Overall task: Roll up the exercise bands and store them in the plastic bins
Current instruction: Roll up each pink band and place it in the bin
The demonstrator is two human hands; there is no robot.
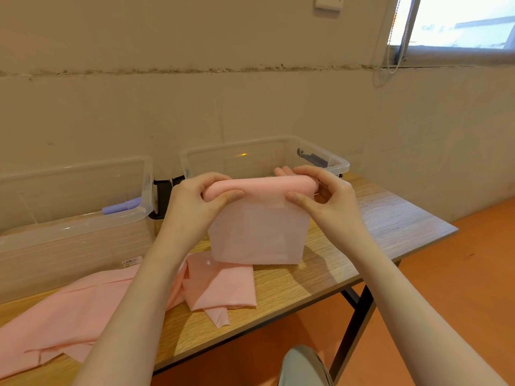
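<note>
Wooden worktop [390, 218] is carrying two clear bins; just in front of the right bin [264, 154], left hand [192, 201] and right hand [328, 199] are each pinching an end of the pink band [259, 188], apparently keeping the roll tight while its tail is hanging free.

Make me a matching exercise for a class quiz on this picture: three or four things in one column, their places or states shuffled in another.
Things:
1. pink roll
2. purple roll
3. loose pink band
4. barcode label

Places or states:
A. lies spread out on the table
B. stuck on the front of the left bin
C. held in both hands
D. lies inside the left bin

Pairs: 1-C, 2-D, 3-A, 4-B
</note>
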